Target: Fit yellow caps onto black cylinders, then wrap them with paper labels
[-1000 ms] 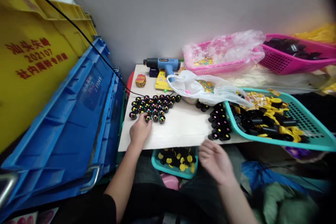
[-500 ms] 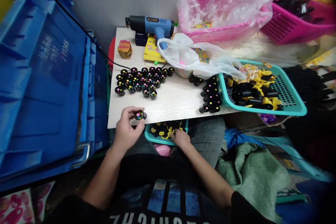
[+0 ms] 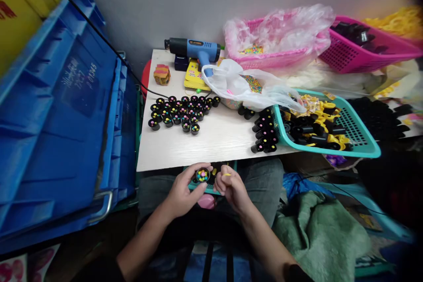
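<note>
Between the thumb and fingers of my left hand (image 3: 185,191) is a small black cup (image 3: 202,175), its mouth turned up to show coloured candy beads inside. Close on its right, my right hand (image 3: 234,189) pinches a small yellow piece (image 3: 226,175), mostly covered by the fingers. Both hands are over my lap, just off the table's front edge. Beneath them a teal basket (image 3: 211,188) is partly hidden; dark and yellow pieces show in it. Several black cups (image 3: 176,116) with coloured beads stand grouped on the white table (image 3: 172,150).
A blue heat gun (image 3: 198,48) lies at the back. A white plastic bag (image 3: 231,75) holds coloured beads. More black cups (image 3: 264,134) line up beside a teal basket (image 3: 373,147) of black and yellow parts. Pink baskets (image 3: 343,53) stand behind. Blue crates (image 3: 59,119) rise at the left.
My left hand has brought the black cup from over the table edge down and right, toward my lap. My right hand has come up out of the lap basket with a yellow piece.
</note>
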{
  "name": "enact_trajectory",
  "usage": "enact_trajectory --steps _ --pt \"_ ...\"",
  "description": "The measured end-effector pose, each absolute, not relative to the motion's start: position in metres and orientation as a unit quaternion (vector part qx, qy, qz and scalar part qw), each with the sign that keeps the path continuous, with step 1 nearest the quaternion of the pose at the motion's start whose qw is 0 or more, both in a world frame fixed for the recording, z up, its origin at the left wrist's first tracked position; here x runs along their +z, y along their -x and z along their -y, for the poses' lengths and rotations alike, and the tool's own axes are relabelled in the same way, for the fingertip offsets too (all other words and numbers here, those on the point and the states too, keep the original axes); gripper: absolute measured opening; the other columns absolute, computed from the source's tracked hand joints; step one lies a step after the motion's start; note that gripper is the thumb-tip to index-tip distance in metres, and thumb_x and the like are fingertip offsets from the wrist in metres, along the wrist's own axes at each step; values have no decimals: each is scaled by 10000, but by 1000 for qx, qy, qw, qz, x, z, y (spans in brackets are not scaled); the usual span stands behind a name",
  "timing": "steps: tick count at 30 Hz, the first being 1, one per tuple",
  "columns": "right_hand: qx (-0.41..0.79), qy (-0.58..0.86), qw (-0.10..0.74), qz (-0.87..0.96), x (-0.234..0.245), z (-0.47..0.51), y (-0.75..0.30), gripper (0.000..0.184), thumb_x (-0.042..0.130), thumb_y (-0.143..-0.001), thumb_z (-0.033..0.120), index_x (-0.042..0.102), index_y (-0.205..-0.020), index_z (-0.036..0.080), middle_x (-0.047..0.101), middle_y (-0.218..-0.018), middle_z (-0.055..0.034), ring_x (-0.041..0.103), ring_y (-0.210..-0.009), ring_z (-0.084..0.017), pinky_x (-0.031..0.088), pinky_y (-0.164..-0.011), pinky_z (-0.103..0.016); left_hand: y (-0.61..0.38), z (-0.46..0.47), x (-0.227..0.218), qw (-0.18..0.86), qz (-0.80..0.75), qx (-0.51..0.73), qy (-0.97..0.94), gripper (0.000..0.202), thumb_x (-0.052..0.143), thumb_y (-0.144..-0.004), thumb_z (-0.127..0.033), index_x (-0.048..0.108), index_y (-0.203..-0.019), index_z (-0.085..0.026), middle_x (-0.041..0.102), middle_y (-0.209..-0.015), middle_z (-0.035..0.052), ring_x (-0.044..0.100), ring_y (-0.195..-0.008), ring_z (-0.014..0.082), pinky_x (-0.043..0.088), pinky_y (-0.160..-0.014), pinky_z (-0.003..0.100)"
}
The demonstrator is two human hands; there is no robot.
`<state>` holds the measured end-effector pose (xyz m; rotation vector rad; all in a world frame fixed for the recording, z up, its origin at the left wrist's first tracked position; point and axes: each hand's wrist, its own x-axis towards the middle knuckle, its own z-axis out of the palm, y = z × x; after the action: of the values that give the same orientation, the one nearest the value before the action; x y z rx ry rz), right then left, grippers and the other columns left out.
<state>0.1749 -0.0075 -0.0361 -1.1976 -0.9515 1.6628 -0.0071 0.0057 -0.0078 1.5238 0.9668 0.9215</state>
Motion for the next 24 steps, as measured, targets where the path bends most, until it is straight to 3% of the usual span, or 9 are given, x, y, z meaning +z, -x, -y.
enact_trajectory --steps 2,6,9,12,15,24 --pt "722 350 504 321 -7 8 -172 311 526 -820 467 364 -715 224 361 -581 58 301 -492 -103 326 -531 -248 4 -5 -2 566 -376 402 -614 372 501 -899 -261 505 -1268 -214 620 -1163 87 605 -1063 226 494 -916 352" --pt "708 300 545 334 27 4 -172 380 557 -810 589 476 -831 218 446 -765 2 389 -634 -130 350 -607 -266 -3 -5 6 583 -358 404 -607 429 443 -927 -362 430 -1324 -201 581 -1107 83 579 -989 230 476 -882 365" --pt "668 375 527 368 28 3 -174 308 513 -883 535 509 -878 227 469 -801 -3 427 -699 -142 375 -645 -268 -9 -4 9 559 -369 405 -622 425 430 -927 -398 424 -1302 -198 552 -1157 89 541 -1050 251 423 -953 396" --pt "640 434 492 399 22 2 -175 201 577 -890 417 529 -962 235 489 -824 8 456 -717 -128 385 -648 -245 -14 -5 12 529 -374 402 -647 389 401 -937 -381 417 -1283 -203 531 -1201 98 517 -1089 257 406 -975 403" --pt "648 416 508 386 18 1 -174 240 639 -857 357 515 -1035 256 507 -828 22 495 -719 -113 410 -655 -226 -16 -8 17 482 -373 388 -692 350 391 -938 -321 413 -1267 -205 530 -1197 104 518 -1094 254 426 -953 395" --pt "695 382 518 321 14 -4 -169 293 725 -786 306 495 -954 239 490 -675 65 463 -588 -81 396 -578 -191 -20 -13 17 357 -379 390 -760 429 417 -908 -276 373 -1328 -200 548 -1203 123 547 -1081 261 460 -924 406"
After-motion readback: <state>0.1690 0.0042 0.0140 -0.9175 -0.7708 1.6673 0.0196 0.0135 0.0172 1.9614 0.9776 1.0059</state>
